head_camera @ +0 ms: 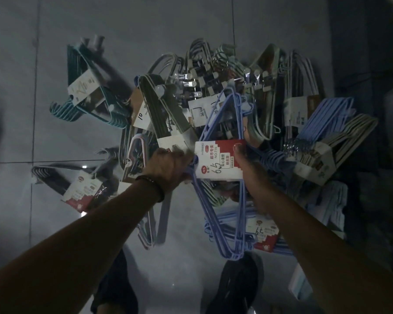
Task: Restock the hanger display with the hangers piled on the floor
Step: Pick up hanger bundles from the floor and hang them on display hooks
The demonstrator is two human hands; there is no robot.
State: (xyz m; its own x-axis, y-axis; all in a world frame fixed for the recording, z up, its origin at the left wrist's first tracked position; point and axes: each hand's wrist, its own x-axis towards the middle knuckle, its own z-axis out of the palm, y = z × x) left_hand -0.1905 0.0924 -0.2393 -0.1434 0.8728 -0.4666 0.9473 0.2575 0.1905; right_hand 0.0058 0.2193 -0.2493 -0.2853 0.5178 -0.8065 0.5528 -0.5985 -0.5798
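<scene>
Blue hangers [222,196], 1 banded bundle, are hanging over the pile [213,91] between our hands: we are closing the left hand [168,169] around their left edge and pinching the label [220,159] with the right hand [247,164]. We are judging the restock barely begun, since many bundles are lying across the floor [55,137] and no display is showing.

arms: bare, no sleeves showing
left wrist: dark beaded bracelet [153,184]
feet: dark shoes [236,288], pretty blurry
</scene>
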